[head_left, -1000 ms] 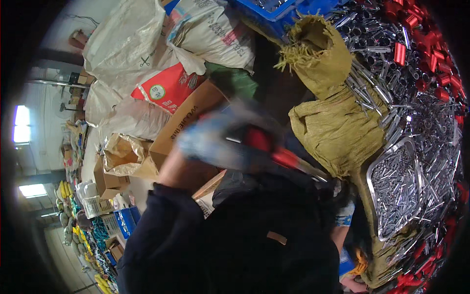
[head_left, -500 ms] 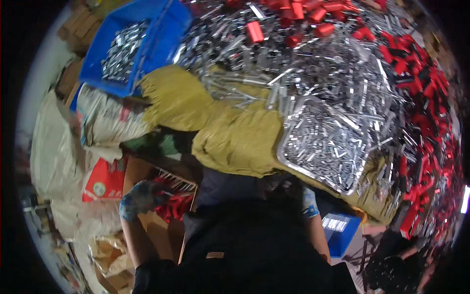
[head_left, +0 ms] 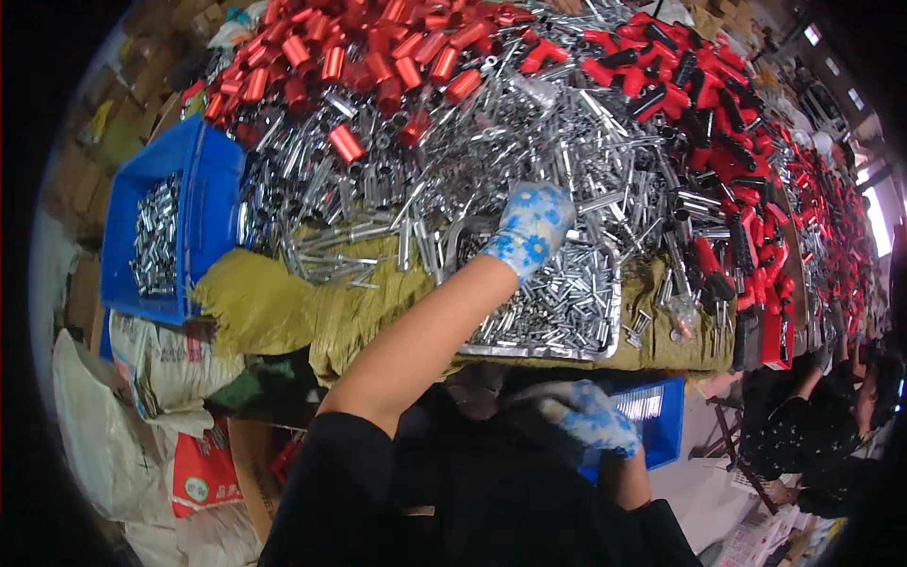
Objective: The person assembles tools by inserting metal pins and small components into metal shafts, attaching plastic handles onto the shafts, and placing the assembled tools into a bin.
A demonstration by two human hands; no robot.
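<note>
My left hand (head_left: 536, 225), in a white glove with blue flowers, reaches over the far side of a clear-rimmed metal tray (head_left: 619, 321) at the edge of a heap of metal parts (head_left: 472, 156). The back of the glove faces me and hides its fingers, so any grip is unseen. The tray holds many small silvery pins. My right hand (head_left: 590, 416), in a matching glove, is low before my body, just below the tray's near edge. Its fingers point left and are blurred and dark; I cannot make out anything in them.
Red cylinders (head_left: 378, 66) and red-and-black handles (head_left: 709, 123) pile up behind. A blue bin (head_left: 213, 189) of metal parts stands at left, another blue bin (head_left: 669, 425) at right. Yellow woven sacking (head_left: 274, 302) lines the near edge. A person (head_left: 803, 425) works at far right.
My left hand has left the cardboard box of red parts at lower left and moved up to the tray. My right hand has come inward. The view has shifted too.
</note>
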